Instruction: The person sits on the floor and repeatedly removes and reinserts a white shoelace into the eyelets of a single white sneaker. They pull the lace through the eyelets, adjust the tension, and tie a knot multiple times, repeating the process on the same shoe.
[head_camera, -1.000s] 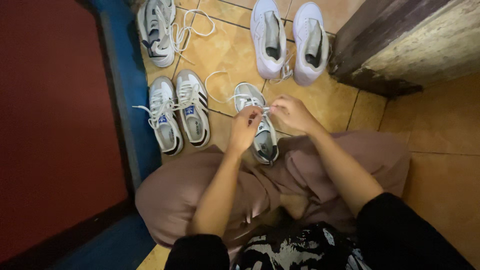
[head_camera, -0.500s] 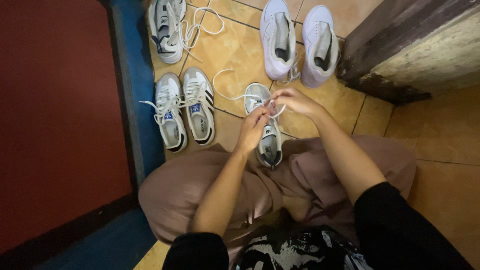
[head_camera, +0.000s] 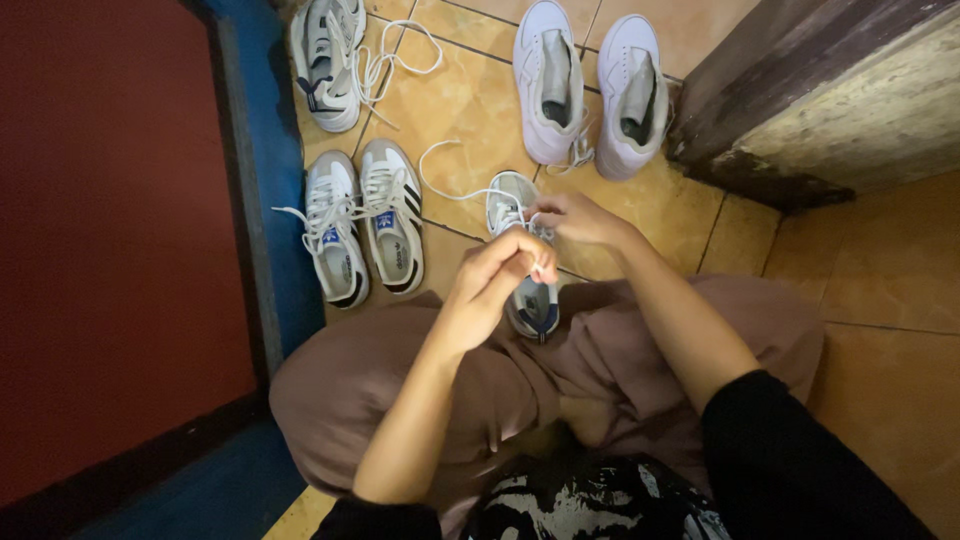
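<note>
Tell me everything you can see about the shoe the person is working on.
The shoe is a pale grey-and-white sneaker with a dark heel, lying on the orange tiled floor, toe pointing away from the person. Its white lace trails loose to the left. The left hand pinches a lace end above it; the right hand rests at its eyelets. Both hands hide its middle.

Six pale sneakers (head_camera: 392, 215) lie on the tan tiled floor (head_camera: 470, 100).

The left hand (head_camera: 490, 285) has drawn back from the grey sneaker (head_camera: 520, 250) toward the lap, lifting and pulling a white lace (head_camera: 455, 190) taut. The right hand (head_camera: 580, 218) has slid down lower onto the shoe's eyelets.
</note>
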